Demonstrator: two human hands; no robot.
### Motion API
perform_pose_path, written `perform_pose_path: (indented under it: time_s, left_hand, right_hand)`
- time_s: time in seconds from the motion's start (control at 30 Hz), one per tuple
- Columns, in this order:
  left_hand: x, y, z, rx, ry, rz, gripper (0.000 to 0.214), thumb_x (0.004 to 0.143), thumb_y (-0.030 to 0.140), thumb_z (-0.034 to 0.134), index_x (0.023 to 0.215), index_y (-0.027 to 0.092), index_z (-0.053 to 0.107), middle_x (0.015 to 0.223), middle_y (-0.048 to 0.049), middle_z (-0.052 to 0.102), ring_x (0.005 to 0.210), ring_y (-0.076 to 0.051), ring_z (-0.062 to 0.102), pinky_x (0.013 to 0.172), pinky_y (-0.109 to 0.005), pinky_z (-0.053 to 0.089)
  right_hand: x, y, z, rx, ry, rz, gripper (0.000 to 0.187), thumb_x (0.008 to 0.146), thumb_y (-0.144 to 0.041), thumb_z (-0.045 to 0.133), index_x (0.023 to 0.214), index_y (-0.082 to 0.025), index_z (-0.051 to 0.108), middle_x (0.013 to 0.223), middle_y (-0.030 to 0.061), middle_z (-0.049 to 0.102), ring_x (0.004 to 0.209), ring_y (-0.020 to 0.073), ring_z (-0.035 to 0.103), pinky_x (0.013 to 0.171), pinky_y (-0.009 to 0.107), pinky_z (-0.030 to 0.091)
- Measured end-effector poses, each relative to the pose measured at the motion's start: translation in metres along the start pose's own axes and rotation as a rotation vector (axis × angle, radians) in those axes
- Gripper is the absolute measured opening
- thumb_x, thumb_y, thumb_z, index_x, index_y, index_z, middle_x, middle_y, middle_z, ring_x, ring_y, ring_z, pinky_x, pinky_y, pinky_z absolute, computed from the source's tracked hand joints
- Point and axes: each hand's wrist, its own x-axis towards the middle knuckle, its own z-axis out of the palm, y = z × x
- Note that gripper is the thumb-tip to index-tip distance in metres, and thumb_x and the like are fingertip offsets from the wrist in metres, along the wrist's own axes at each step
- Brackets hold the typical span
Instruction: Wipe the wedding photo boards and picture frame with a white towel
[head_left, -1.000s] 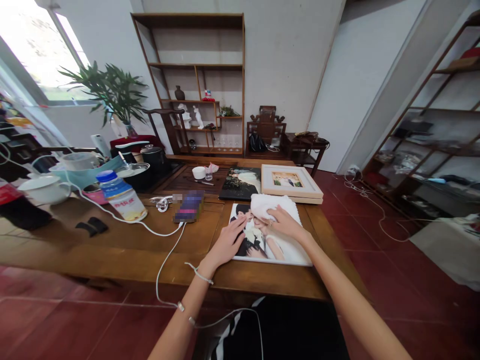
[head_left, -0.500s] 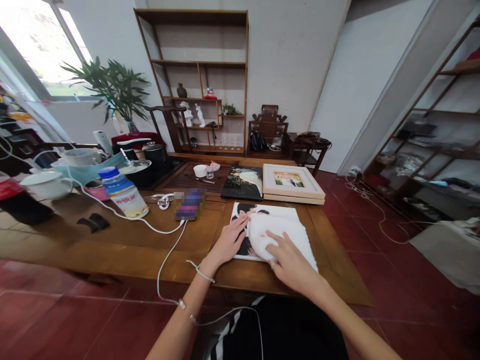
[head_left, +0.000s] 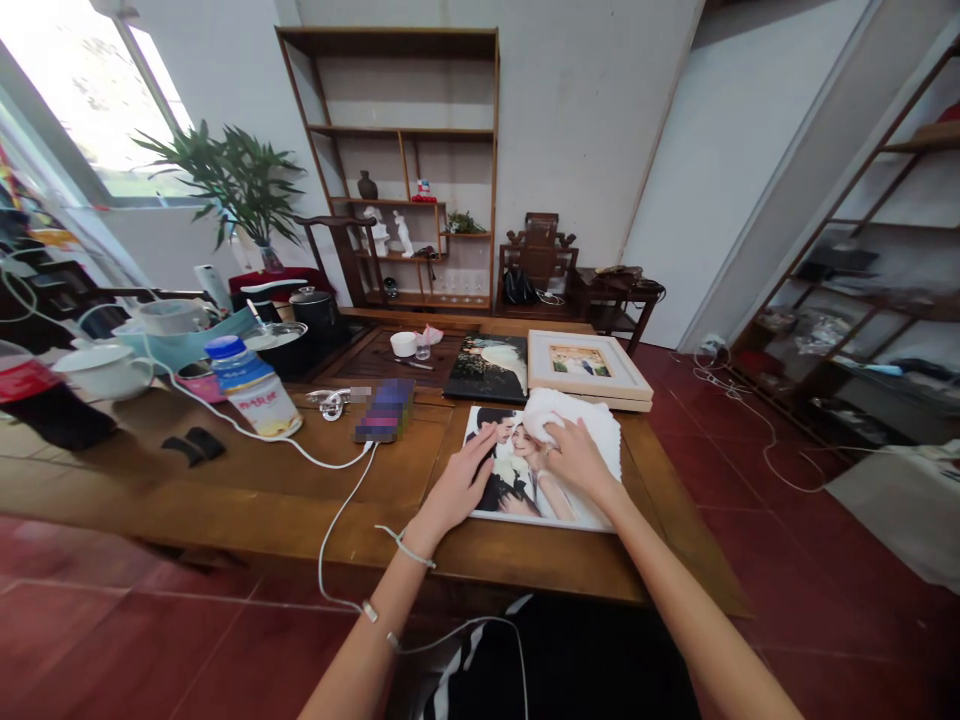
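Note:
A large photo print (head_left: pixel 525 480) lies flat on the wooden table (head_left: pixel 300 490) in front of me. My left hand (head_left: pixel 459 487) rests flat on its left edge, fingers stretched out. My right hand (head_left: pixel 576 455) presses a white cloth (head_left: pixel 577 412) onto the far part of the print, fingers curled over the cloth.
Behind the print lie a dark photo panel (head_left: pixel 487 367) and a pale framed picture (head_left: pixel 583 368). To the left are a phone (head_left: pixel 384 411) on a white cable, a blue-capped bottle (head_left: pixel 255 390), bowls and a kettle. Red tiled floor lies to the right.
My right hand slid the cloth toward me to the print's near edge, then back to its far part. The left hand stayed put.

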Motion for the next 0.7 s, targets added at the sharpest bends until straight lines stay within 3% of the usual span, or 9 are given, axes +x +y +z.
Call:
perform_pose_path:
  time_s: [0.07, 0.17, 0.23, 0.3, 0.4, 0.5, 0.6, 0.7]
  left_hand:
    - [0.001, 0.004, -0.003, -0.048, 0.082, -0.016, 0.043, 0.092, 0.028, 0.034, 0.135, 0.023, 0.035, 0.143, -0.0051, 0.035, 0.132, -0.017, 0.030, 0.110, -0.038, 0.025]
    - [0.001, 0.004, -0.003, -0.085, 0.171, -0.062, 0.044, 0.093, 0.031, 0.032, 0.136, 0.022, 0.033, 0.143, -0.0054, 0.035, 0.132, -0.017, 0.030, 0.111, -0.037, 0.023]
    - [0.000, 0.001, -0.002, -0.089, 0.185, -0.075, 0.044, 0.094, 0.032, 0.030, 0.136, 0.022, 0.033, 0.144, -0.0056, 0.034, 0.132, -0.017, 0.030, 0.111, -0.038, 0.023]
    - [-0.001, 0.000, 0.000, -0.074, 0.177, -0.076, 0.044, 0.094, 0.032, 0.029, 0.136, 0.021, 0.034, 0.144, -0.0064, 0.034, 0.132, -0.018, 0.029, 0.111, -0.039, 0.023]
    - [-0.001, 0.000, 0.002, -0.042, 0.134, -0.066, 0.043, 0.093, 0.031, 0.031, 0.134, 0.020, 0.037, 0.142, -0.0075, 0.036, 0.132, -0.019, 0.031, 0.111, -0.040, 0.024]
    - [-0.001, 0.002, 0.002, -0.017, 0.062, -0.019, 0.040, 0.092, 0.029, 0.035, 0.130, 0.021, 0.043, 0.136, -0.0074, 0.045, 0.127, -0.019, 0.039, 0.108, -0.040, 0.030]
    - [-0.002, 0.003, 0.002, 0.026, 0.033, 0.025, 0.038, 0.089, 0.028, 0.043, 0.126, 0.022, 0.048, 0.128, -0.0070, 0.053, 0.123, -0.021, 0.044, 0.105, -0.042, 0.034]
    - [-0.003, 0.001, 0.003, 0.075, 0.018, 0.061, 0.040, 0.084, 0.029, 0.051, 0.123, 0.023, 0.051, 0.127, -0.0072, 0.054, 0.125, -0.024, 0.041, 0.104, -0.046, 0.034]
  right_hand:
    - [-0.002, -0.008, 0.004, 0.007, -0.010, -0.061, 0.032, 0.073, -0.009, 0.043, 0.099, -0.015, 0.060, 0.123, 0.0159, 0.054, 0.127, 0.0273, 0.033, 0.101, 0.053, 0.017]
    - [-0.021, -0.030, 0.006, 0.071, -0.065, -0.303, 0.026, 0.070, -0.009, 0.046, 0.089, -0.016, 0.062, 0.130, 0.0145, 0.049, 0.130, 0.0228, 0.030, 0.106, 0.050, 0.011]
    - [-0.040, -0.047, 0.002, 0.136, -0.123, -0.448, 0.023, 0.068, -0.009, 0.047, 0.083, -0.018, 0.062, 0.131, 0.0112, 0.049, 0.130, 0.0200, 0.030, 0.109, 0.046, 0.009]
    - [-0.059, -0.057, -0.005, 0.182, -0.173, -0.504, 0.023, 0.067, -0.009, 0.048, 0.081, -0.020, 0.062, 0.131, 0.0085, 0.050, 0.130, 0.0191, 0.030, 0.110, 0.045, 0.009]
    - [-0.077, -0.054, -0.016, 0.197, -0.209, -0.435, 0.021, 0.071, -0.011, 0.047, 0.083, -0.021, 0.061, 0.132, 0.0069, 0.048, 0.127, 0.0195, 0.035, 0.110, 0.043, 0.015]
    - [-0.078, -0.029, -0.021, 0.162, -0.175, -0.244, 0.018, 0.079, -0.018, 0.043, 0.086, -0.021, 0.060, 0.124, 0.0079, 0.055, 0.123, 0.0224, 0.040, 0.104, 0.040, 0.028]
    - [-0.059, -0.003, -0.017, 0.132, -0.087, -0.076, 0.018, 0.083, -0.021, 0.039, 0.082, -0.021, 0.058, 0.096, 0.0066, 0.065, 0.106, 0.0236, 0.052, 0.100, 0.040, 0.031]
    - [-0.030, 0.004, -0.008, 0.177, 0.032, -0.005, 0.022, 0.087, -0.028, 0.037, 0.075, -0.021, 0.055, 0.078, 0.0021, 0.065, 0.079, 0.0197, 0.058, 0.100, 0.040, 0.029]
